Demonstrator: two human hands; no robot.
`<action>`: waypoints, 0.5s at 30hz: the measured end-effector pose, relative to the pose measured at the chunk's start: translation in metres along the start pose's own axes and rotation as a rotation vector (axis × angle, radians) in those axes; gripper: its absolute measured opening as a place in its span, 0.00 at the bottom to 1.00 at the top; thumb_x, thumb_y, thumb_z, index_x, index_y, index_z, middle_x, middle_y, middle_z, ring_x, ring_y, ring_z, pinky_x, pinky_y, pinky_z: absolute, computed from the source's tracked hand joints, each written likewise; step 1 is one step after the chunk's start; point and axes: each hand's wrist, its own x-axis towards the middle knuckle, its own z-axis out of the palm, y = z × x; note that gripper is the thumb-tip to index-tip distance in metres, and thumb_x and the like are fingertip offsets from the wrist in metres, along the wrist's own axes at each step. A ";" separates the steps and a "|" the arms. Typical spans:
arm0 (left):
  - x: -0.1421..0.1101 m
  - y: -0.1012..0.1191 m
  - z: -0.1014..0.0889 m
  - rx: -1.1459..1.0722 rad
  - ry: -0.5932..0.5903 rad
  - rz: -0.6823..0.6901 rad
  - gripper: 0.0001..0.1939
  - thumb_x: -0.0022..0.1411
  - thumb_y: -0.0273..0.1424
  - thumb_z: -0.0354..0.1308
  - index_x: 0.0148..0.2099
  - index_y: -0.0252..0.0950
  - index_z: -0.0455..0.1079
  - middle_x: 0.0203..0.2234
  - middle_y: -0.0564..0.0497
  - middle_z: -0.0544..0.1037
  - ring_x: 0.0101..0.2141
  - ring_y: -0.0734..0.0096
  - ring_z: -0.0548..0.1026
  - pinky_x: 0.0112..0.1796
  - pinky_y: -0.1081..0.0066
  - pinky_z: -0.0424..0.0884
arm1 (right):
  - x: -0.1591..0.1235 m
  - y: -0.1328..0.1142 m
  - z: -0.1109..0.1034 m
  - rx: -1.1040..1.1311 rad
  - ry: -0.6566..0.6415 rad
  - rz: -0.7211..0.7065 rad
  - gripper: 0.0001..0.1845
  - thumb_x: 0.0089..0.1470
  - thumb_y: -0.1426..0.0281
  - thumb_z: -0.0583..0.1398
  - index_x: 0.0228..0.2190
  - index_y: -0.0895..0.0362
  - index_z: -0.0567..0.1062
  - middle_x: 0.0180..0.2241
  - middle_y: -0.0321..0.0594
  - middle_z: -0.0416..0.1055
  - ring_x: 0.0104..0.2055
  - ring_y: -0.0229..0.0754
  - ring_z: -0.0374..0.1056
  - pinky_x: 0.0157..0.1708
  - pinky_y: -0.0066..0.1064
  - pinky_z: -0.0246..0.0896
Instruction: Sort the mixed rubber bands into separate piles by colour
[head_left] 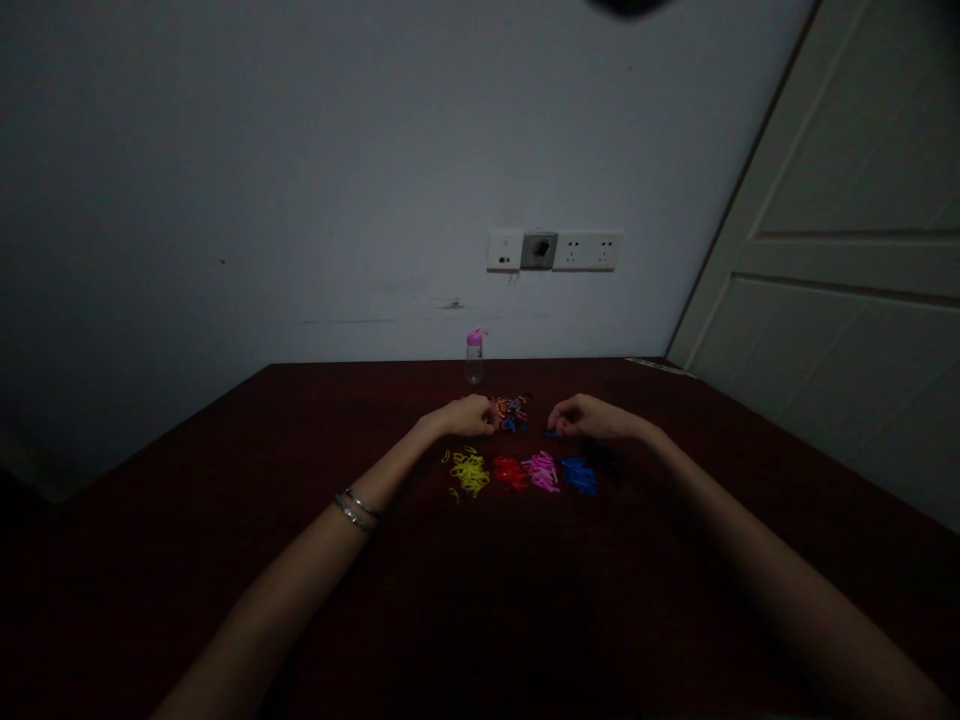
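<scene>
A mixed pile of small coloured rubber bands (pixel 512 412) lies between my two hands. My left hand (pixel 472 414), two silver bangles on its wrist, is closed at the pile's left edge; what its fingertips hold, if anything, is hidden. To the right of the pile, my right hand (pixel 585 416) is pinched, with a blue rubber band (pixel 551 433) at its fingertips. Nearer to me lie separate heaps in a row: yellow bands (pixel 469 472), red bands (pixel 510 473), pink bands (pixel 542 471) and blue bands (pixel 580 476). A dark heap (pixel 609 462) by my right wrist is hard to make out.
Behind the mixed pile stands a clear bottle (pixel 474 365) with a pink cap. The dark red table (pixel 480 590) meets a pale wall with sockets (pixel 587 252). At right is a panelled white door (pixel 847 330). The light is dim.
</scene>
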 end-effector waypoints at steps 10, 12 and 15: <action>0.004 0.017 0.014 0.182 0.114 0.006 0.14 0.51 0.27 0.51 0.40 0.37 0.71 0.34 0.49 0.75 0.33 0.71 0.70 0.32 0.74 0.62 | -0.030 0.006 -0.004 0.089 -0.196 0.093 0.11 0.36 0.71 0.61 0.28 0.59 0.75 0.25 0.39 0.72 0.27 0.38 0.66 0.27 0.27 0.60; 0.006 0.018 0.019 0.194 0.123 0.031 0.14 0.52 0.28 0.50 0.41 0.37 0.71 0.34 0.49 0.75 0.34 0.70 0.71 0.33 0.74 0.63 | -0.031 0.008 -0.004 0.089 -0.167 0.089 0.12 0.36 0.69 0.62 0.29 0.60 0.75 0.25 0.39 0.72 0.28 0.38 0.66 0.27 0.27 0.60; 0.013 0.018 0.026 0.210 0.144 0.041 0.13 0.54 0.31 0.51 0.42 0.38 0.71 0.35 0.49 0.75 0.35 0.69 0.71 0.34 0.73 0.64 | -0.031 0.010 -0.006 0.087 -0.096 0.089 0.12 0.38 0.68 0.61 0.29 0.60 0.75 0.26 0.40 0.73 0.28 0.38 0.66 0.28 0.28 0.60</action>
